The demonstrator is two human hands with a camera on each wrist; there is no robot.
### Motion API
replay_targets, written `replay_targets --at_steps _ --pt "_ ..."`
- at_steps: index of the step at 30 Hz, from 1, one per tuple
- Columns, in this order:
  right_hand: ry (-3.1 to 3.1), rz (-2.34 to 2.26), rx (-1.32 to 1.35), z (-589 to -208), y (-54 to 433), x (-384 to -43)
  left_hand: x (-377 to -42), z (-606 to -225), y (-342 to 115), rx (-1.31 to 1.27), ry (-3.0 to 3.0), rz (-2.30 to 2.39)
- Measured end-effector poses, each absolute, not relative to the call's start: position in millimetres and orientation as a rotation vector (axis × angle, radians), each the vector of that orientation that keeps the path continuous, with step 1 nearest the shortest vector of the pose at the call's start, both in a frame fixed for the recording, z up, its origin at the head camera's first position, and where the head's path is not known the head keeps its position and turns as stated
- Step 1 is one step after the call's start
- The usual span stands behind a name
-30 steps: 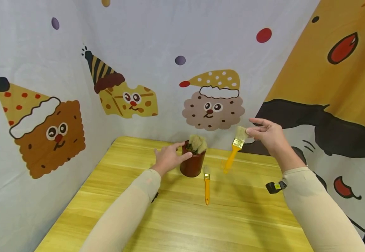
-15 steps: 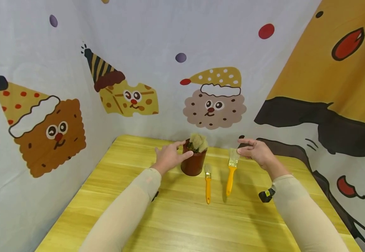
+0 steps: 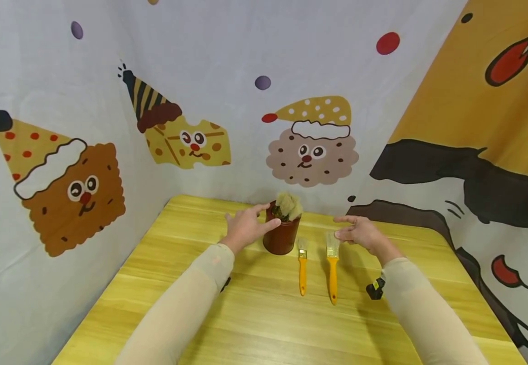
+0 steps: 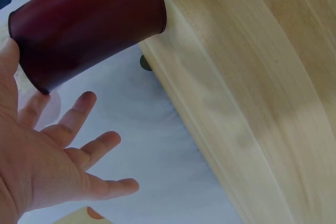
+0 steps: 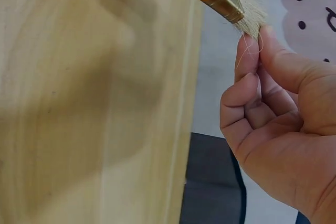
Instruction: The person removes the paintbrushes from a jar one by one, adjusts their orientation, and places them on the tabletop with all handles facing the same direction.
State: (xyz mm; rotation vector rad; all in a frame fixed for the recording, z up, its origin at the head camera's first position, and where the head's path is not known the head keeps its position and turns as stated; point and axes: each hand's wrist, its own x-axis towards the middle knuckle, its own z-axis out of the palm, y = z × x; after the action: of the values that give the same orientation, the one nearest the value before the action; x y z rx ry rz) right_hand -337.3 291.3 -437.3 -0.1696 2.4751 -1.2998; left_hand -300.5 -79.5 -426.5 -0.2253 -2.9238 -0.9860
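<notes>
1. Toward the back edge of the yellow wood-grain table (image 3: pixel 264 324), the person's bare left hand (image 3: pixel 246 230) reaches in with fingers spread wide. Only its thumb and a neighbouring finger touch the rim of the cup beside it, not wrapped round it, which seems enough to steady it.
2. Next along that edge, left of its middle, is a dark red-brown round cup (image 3: pixel 280 239), probably set upright to keep its load together: a crumpled tan bundle (image 3: pixel 289 205) pokes above the rim. What it is made of I cannot tell.
3. Just right of the cup lies a small flat paintbrush (image 3: pixel 302 266), orange-handled with pale bristles, its handle pointing to the front edge; no hand touches it.
4. Beside it, roughly parallel, is a larger orange-handled paintbrush (image 3: pixel 332 268) with a gold-toned metal ferrule. Whether the handle rests on the table is unclear.
5. Rightmost, the bare right hand (image 3: pixel 361 236) pinches that larger brush's bristle tips between thumb and finger, leaving the handle free, perhaps for a controlled lay-down.
</notes>
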Motion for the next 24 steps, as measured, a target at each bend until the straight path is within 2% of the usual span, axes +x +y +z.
replay_targets --at_steps 24 --pt "2.489 -1.335 -0.093 -484.0 261.0 -341.8 -301.7 -427.8 -78.9 -0.225 -2.915 -1.024"
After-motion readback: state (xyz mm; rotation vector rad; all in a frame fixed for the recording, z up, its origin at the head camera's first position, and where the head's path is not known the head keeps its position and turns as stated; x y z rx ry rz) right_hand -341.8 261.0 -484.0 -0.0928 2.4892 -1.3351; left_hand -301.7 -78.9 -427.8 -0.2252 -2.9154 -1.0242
